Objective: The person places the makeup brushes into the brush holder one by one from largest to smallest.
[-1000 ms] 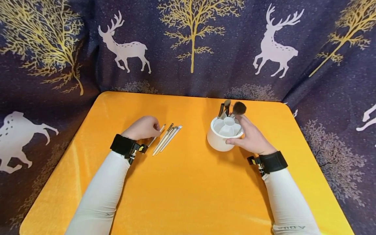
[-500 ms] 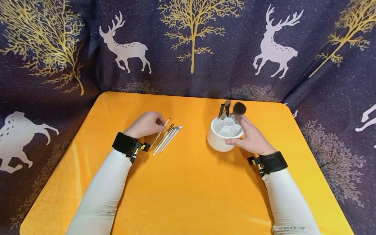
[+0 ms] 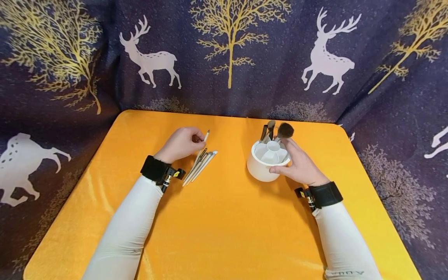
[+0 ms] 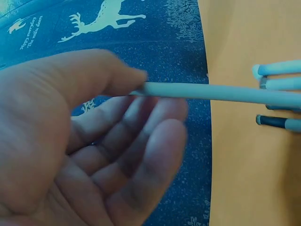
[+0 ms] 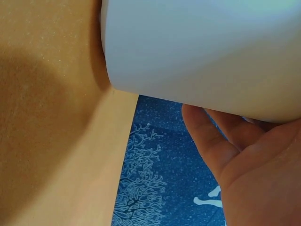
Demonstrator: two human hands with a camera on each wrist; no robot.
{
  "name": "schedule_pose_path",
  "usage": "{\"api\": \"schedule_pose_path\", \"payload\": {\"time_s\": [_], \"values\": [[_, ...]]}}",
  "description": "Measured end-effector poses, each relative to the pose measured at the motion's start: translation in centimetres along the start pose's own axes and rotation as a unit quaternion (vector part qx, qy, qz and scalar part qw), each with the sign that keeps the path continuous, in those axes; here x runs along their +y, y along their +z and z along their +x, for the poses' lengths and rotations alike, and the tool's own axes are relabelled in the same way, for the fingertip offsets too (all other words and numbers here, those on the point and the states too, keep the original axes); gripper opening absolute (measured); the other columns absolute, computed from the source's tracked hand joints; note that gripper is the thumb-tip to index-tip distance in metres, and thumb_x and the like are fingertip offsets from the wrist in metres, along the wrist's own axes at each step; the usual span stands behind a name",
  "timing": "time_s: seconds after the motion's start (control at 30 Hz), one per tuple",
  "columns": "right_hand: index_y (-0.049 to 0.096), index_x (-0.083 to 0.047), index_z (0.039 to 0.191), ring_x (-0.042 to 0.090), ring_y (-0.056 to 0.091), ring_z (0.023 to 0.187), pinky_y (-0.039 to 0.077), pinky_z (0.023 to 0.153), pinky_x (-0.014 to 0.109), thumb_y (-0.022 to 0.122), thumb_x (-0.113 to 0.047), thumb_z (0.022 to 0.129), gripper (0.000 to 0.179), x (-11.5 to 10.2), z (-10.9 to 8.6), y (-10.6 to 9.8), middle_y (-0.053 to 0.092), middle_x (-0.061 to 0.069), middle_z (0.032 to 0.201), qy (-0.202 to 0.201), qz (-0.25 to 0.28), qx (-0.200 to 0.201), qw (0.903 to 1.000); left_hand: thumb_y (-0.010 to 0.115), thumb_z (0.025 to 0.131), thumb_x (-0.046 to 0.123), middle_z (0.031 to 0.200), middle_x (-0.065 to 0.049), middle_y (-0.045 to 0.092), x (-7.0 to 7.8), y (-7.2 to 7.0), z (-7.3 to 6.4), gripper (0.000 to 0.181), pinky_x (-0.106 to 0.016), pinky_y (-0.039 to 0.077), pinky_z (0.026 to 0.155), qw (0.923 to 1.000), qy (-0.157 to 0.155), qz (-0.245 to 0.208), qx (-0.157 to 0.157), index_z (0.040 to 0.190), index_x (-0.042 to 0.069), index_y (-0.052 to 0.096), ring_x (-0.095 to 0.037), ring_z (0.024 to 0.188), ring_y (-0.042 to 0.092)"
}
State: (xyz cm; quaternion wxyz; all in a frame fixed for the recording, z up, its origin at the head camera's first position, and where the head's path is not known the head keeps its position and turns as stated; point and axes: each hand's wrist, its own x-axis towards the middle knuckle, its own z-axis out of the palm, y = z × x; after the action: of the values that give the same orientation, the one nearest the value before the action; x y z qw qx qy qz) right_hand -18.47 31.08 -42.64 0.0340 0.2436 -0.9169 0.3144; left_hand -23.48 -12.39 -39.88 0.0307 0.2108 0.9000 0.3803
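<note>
In the head view my left hand pinches a slim, light-handled makeup brush between thumb and fingers. The left wrist view shows the pale handle of that makeup brush under the thumb tip, while other fingers curl loosely below. Several makeup brushes lie side by side on the table, just below this hand. On the right, my right hand grips a round white brush holder, thumb in front and fingers at its far side. A fluffy dark brush and slimmer brushes stand in its back compartments.
A yellow-orange cloth covers the table. Behind it hangs a dark blue curtain with white deer and golden trees. Black straps with small cameras sit on both wrists.
My left hand has moved up and to the right, lifting the makeup brush away from the others. The right hand and brush holder have stayed in place.
</note>
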Motion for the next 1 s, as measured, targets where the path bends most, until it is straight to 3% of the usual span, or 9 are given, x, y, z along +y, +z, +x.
{"api": "schedule_pose_path", "payload": {"time_s": [0.23, 0.8, 1.0], "values": [[0.04, -0.005, 0.169, 0.042, 0.053, 0.145, 0.044, 0.117, 0.067, 0.1, -0.037, 0.085, 0.108, 0.1, 0.1, 0.2, 0.048, 0.02, 0.164, -0.008, 0.001, 0.004, 1.0, 0.079, 0.101, 0.015, 0.1, -0.007, 0.074, 1.1, 0.3, 0.4, 0.011, -0.041, 0.054, 0.08, 0.9987, 0.014, -0.018, 0.045, 0.11, 0.008, 0.078, -0.025, 0.086, 0.066], [0.041, -0.007, 0.168, 0.041, 0.052, 0.143, 0.044, 0.115, 0.068, 0.099, -0.037, 0.086, 0.105, 0.3, 0.1, 0.1, 0.048, 0.019, 0.162, -0.003, 0.011, 0.004, 0.9999, 0.079, 0.102, 0.015, 0.1, -0.005, 0.075, 3.4, 2.0, 1.8, 0.009, -0.041, 0.056, 0.086, 0.9909, 0.063, -0.078, 0.089, 0.109, 0.009, 0.078, -0.022, 0.091, 0.068], [0.04, -0.008, 0.168, 0.041, 0.051, 0.144, 0.043, 0.115, 0.069, 0.099, -0.037, 0.086, 0.105, 0.5, 0.2, 0.2, 0.047, 0.018, 0.163, 0.002, 0.015, 0.002, 0.9999, 0.08, 0.102, 0.016, 0.101, -0.003, 0.076, 4.1, 2.8, 2.4, 0.01, -0.04, 0.056, 0.088, 0.9882, 0.075, -0.08, 0.108, 0.109, 0.01, 0.079, -0.021, 0.093, 0.069]]}}
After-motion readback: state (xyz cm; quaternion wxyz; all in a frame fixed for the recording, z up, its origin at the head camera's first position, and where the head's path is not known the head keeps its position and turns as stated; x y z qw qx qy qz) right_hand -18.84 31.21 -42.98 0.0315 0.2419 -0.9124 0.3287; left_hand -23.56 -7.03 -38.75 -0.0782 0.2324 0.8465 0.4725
